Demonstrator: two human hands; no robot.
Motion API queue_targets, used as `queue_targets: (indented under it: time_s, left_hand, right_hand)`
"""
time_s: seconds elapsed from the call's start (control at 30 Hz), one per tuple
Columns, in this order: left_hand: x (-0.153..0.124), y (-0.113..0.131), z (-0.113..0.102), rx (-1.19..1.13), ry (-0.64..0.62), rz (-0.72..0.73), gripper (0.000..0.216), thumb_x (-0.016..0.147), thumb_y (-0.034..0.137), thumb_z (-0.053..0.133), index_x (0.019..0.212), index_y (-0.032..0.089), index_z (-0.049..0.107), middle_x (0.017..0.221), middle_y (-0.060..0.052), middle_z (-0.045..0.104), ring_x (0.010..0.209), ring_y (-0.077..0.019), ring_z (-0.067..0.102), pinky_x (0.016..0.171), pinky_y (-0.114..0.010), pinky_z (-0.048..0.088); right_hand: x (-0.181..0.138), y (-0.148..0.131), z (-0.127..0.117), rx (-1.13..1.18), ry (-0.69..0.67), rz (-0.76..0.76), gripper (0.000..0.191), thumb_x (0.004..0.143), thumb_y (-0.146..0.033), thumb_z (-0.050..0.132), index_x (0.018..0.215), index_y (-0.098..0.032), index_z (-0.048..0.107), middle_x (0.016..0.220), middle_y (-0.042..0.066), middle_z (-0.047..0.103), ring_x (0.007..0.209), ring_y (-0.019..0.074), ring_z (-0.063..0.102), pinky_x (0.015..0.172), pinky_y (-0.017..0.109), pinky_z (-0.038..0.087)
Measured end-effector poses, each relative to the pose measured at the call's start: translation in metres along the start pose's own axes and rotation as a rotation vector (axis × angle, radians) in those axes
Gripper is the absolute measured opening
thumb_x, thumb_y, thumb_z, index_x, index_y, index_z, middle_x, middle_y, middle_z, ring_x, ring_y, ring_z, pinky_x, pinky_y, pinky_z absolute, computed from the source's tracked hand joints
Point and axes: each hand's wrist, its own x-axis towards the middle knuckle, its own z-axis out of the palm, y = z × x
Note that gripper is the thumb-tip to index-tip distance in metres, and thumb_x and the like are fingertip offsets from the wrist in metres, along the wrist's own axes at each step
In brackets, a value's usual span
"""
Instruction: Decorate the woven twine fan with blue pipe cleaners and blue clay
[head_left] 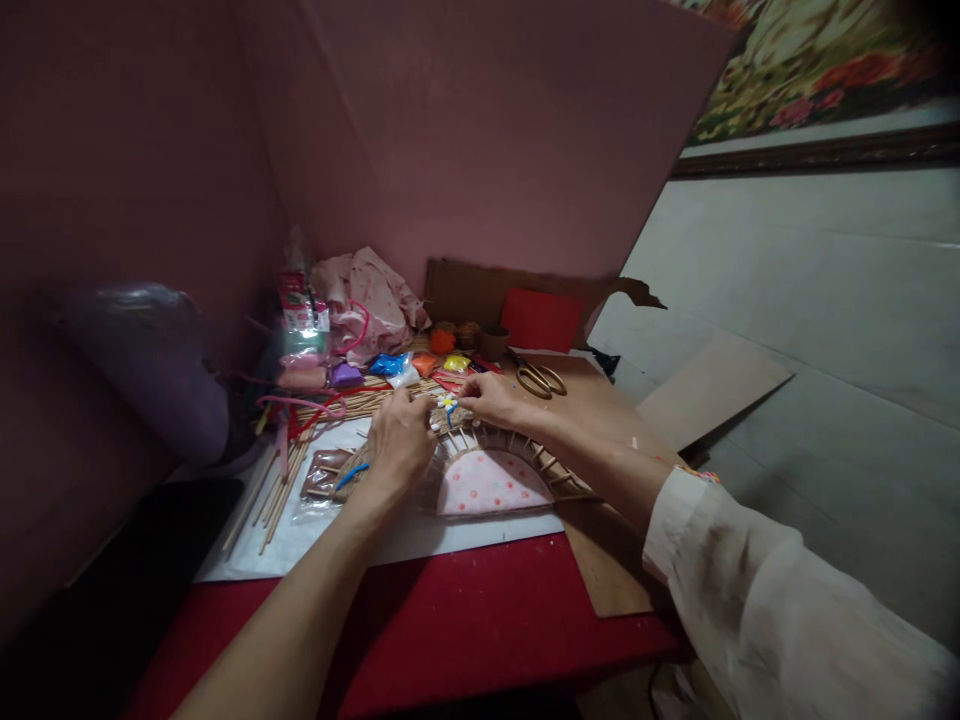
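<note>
A half-round piece with pink dotted fabric and a rim of woven sticks lies on a white sheet on the red table. My left hand rests on its left rim, fingers curled at the top edge. My right hand pinches at the top of the rim beside a small white flower with a yellow centre and blue stem. Both hands meet at that flower; which hand holds it I cannot tell.
Thin wooden sticks lie left of the piece with pink and red pipe cleaners. Coloured clay packets, a pink cloth, scissors, brown cardboard and a red sheet stand behind. Pink walls close in.
</note>
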Motion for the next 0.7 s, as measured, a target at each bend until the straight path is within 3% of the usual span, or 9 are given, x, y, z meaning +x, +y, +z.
queue_targets:
  time_s: [0.2, 0.7]
  left_hand:
    - [-0.0025, -0.0001, 0.0018, 0.216, -0.102, 0.114, 0.038, 0.084, 0.014, 0.039, 0.102, 0.027, 0.07, 0.093, -0.013, 0.055, 0.091, -0.0274, 0.049, 0.073, -0.037, 0.037]
    - [-0.0012, 0.0049, 0.0057, 0.314, -0.192, 0.214, 0.036, 0.085, 0.019, 0.04, 0.101, 0.03, 0.07, 0.096, -0.012, 0.051, 0.094, -0.0281, 0.044, 0.073, -0.036, 0.032]
  right_hand:
    - [-0.0095, -0.0073, -0.0105, -0.111, -0.015, 0.023, 0.012, 0.072, -0.017, 0.058, 0.075, -0.017, 0.07, 0.076, 0.006, 0.07, 0.069, 0.0167, 0.059, 0.055, 0.024, 0.034]
    - [-0.0051, -0.0021, -0.0064, -0.252, -0.048, 0.023, 0.019, 0.071, -0.017, 0.056, 0.08, -0.019, 0.073, 0.083, 0.006, 0.071, 0.075, 0.0172, 0.062, 0.058, 0.022, 0.038]
